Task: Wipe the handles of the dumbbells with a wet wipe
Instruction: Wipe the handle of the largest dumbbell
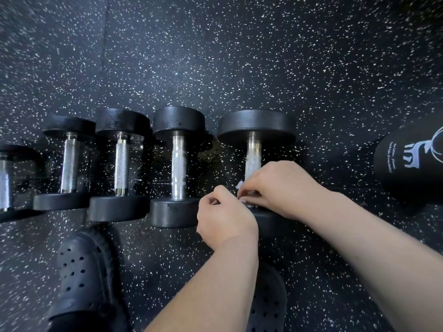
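Note:
Several black dumbbells with chrome handles lie in a row on the speckled rubber floor. The rightmost dumbbell (255,123) has its handle (253,152) partly covered by my hands. My right hand (278,188) pinches a small white wet wipe (240,185) against the near end of that handle. My left hand (225,219) sits just beside it over the dumbbell's near weight, fingers curled toward the wipe; whether it holds the wipe is hidden. The neighbouring dumbbell (178,164) lies to the left, untouched.
Two more dumbbells (121,164) (69,161) and part of another (4,178) continue leftward. A black bottle with white print (407,164) lies at the right. My dark perforated clogs (84,271) (268,303) stand on the floor below the row.

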Demonstrator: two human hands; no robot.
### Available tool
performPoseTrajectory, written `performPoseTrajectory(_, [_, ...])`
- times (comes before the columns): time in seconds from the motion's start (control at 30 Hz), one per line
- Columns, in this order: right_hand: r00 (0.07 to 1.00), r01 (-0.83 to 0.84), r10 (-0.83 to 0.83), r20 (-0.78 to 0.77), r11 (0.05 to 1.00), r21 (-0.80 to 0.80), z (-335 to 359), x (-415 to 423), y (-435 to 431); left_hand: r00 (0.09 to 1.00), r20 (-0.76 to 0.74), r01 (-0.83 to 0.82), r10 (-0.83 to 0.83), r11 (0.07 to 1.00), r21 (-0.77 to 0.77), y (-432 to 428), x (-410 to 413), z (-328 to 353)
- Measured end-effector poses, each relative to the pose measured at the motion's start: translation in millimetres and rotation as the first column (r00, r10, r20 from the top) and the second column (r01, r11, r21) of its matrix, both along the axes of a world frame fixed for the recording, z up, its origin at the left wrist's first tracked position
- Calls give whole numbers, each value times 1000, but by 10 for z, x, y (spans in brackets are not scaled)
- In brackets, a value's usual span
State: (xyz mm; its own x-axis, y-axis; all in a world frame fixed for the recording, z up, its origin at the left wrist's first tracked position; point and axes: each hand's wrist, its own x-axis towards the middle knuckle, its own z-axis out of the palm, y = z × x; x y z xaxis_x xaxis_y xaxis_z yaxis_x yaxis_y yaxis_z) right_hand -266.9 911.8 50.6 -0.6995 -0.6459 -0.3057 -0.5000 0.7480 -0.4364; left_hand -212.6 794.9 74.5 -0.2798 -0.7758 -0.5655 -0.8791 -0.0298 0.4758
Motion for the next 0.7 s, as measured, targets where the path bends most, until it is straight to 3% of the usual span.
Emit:
performPoseTrajectory(0.07, [998, -60, 61, -27, 997, 57, 28, -61, -59, 1000, -5, -4, 4, 1000, 5, -4, 2, 2])
performPoseTrajectory(0.2, [996, -11, 9, 85, 1000, 26, 124, -125, 107, 1000, -6, -7, 7, 1000, 3, -7, -1, -10])
performPoseTrajectory(0.3, [996, -33, 28, 80, 998, 59, 198, -72, 124, 1000, -5, -7, 7, 1000, 0, 2, 2, 4])
performPoseTrajectory(0.5, [985, -162, 144, 94, 961, 222, 222, -142, -192, 1000, -3, -19, 19, 1000, 18, 4, 0, 34])
performPoseTrajectory(0.7, [981, -185, 171, 90, 967, 173, 323, -222, -25, 1000, -2, -17, 17, 1000, 15, -14, 0, -26])
